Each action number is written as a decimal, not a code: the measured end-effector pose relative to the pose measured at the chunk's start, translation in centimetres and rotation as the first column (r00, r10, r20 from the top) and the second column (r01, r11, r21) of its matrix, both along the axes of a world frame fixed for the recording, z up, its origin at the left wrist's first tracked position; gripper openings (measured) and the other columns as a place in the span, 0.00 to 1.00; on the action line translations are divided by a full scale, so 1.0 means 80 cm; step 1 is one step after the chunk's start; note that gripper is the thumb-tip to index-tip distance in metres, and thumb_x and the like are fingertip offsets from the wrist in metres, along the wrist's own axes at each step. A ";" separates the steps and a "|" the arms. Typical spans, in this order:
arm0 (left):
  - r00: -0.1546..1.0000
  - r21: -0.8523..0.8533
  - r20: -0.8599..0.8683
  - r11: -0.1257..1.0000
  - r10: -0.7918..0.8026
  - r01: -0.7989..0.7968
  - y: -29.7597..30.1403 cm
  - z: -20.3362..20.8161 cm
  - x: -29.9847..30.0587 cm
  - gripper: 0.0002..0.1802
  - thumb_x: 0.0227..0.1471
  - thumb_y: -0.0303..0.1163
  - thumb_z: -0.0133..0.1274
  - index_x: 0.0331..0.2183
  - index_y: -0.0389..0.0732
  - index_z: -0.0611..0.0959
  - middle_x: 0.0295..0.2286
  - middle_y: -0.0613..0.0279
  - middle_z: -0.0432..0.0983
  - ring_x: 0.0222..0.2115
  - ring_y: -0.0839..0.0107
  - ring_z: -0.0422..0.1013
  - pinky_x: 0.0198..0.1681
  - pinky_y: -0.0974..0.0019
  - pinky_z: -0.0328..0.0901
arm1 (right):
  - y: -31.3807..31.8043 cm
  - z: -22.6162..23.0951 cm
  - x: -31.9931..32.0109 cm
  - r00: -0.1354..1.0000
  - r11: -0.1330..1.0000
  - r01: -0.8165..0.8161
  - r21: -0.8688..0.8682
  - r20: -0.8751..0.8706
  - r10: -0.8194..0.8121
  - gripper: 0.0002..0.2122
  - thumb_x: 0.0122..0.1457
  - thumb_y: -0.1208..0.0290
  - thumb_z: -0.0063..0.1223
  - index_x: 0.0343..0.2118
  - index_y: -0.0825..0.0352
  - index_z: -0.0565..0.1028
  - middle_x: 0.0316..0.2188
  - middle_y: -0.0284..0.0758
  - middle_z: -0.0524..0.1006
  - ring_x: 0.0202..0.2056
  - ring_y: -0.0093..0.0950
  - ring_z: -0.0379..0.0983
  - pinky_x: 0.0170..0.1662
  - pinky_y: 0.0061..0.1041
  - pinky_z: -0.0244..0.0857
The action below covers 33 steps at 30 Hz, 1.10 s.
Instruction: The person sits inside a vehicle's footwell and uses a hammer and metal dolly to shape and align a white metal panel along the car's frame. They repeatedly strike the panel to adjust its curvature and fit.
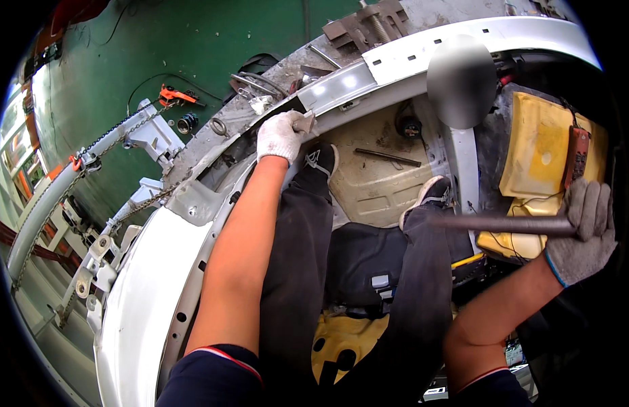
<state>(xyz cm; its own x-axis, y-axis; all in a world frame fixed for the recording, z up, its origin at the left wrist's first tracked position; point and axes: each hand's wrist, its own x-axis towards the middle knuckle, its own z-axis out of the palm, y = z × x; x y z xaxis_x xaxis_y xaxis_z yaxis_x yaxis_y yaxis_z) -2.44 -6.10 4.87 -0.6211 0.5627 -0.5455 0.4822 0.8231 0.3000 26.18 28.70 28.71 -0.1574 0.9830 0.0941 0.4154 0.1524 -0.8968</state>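
My left hand [279, 138], in a white knit glove, is closed round a short grey metal piece [304, 123] with a blunt end. It rests against the white car body's sill [348, 112]. Out to the right, my right hand [587, 227] wears a grey glove and grips a dark metal bar [511, 224]. The bar points left, above my right leg, and its far end is smeared, so I cannot tell whether it carries a head.
A loose metal rod [388, 157] lies on the bare car floor [375, 186] between my shoes. Yellow foam padding [535, 146] lies at the right. Outside the sill stand a rusty clamp [369, 27], a chained pulling arm [50, 193] and an orange tool [177, 95].
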 end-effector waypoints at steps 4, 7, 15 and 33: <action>0.999 0.025 -0.030 0.999 -0.044 0.044 -0.006 -0.012 -0.001 0.09 0.55 0.42 0.62 0.35 0.50 0.90 0.33 0.54 0.84 0.37 0.51 0.80 0.43 0.54 0.74 | -0.242 -0.156 -0.049 0.714 0.720 -0.256 -0.645 0.376 0.591 0.11 0.64 0.67 0.50 0.39 0.70 0.75 0.26 0.41 0.76 0.28 0.38 0.73 0.36 0.37 0.72; 0.977 0.157 0.149 0.972 0.154 -0.178 0.028 0.015 -0.018 0.10 0.53 0.38 0.66 0.36 0.45 0.89 0.33 0.50 0.84 0.37 0.55 0.81 0.43 0.58 0.74 | -0.292 -0.134 -0.105 0.811 0.373 -0.199 -0.906 0.061 0.582 0.10 0.57 0.69 0.55 0.35 0.72 0.74 0.25 0.52 0.75 0.31 0.53 0.76 0.37 0.43 0.72; 0.979 0.076 -0.202 0.996 -0.037 0.054 -0.011 0.001 0.007 0.10 0.51 0.39 0.66 0.26 0.45 0.83 0.29 0.54 0.82 0.35 0.51 0.79 0.43 0.50 0.73 | -0.264 -0.055 0.030 0.998 0.188 0.007 -0.982 0.020 0.064 0.04 0.62 0.74 0.52 0.37 0.63 0.69 0.15 0.26 0.65 0.10 0.20 0.59 0.12 0.23 0.56; 0.970 0.511 -0.241 0.854 0.031 0.099 0.051 0.063 0.057 0.08 0.45 0.33 0.67 0.26 0.44 0.82 0.26 0.56 0.78 0.32 0.52 0.75 0.37 0.50 0.68 | -0.244 -0.117 0.068 0.994 -0.046 0.109 -0.993 0.108 0.011 0.04 0.60 0.71 0.53 0.36 0.61 0.71 0.15 0.25 0.63 0.10 0.19 0.56 0.12 0.23 0.53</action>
<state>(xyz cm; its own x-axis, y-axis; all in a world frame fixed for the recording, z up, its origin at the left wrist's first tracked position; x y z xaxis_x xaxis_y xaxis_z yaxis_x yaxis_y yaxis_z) 2.11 -2.01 9.91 -0.6676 0.7444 -0.0133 0.6160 0.5623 0.5517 31.61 9.15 19.36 -0.0503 0.0468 -0.9976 0.4346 -0.8983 -0.0641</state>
